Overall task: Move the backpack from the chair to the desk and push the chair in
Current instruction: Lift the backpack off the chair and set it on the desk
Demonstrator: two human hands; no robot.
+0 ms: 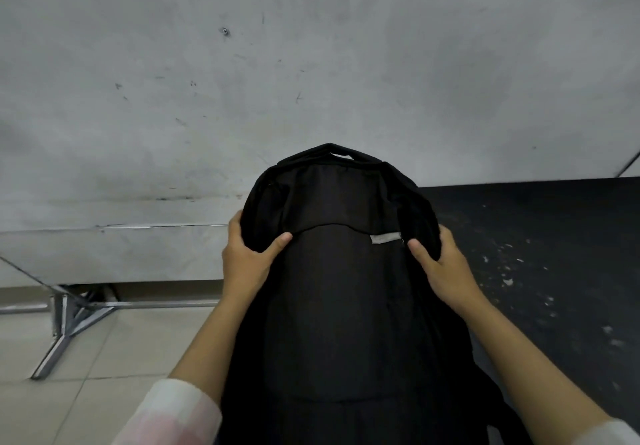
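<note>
A black backpack [343, 288] with a small grey label fills the lower middle of the view, its top handle pointing away from me. My left hand [247, 261] grips its upper left side, thumb on the front panel. My right hand [443, 264] grips its upper right side the same way. A dark desk top [554, 254] with pale scuffs lies to the right, and the bag's right side overlaps its near edge. The chair is hidden from view.
A scuffed grey wall [242, 81] stands straight ahead. At lower left a metal frame leg [65, 327] rests on the beige tiled floor [104, 392].
</note>
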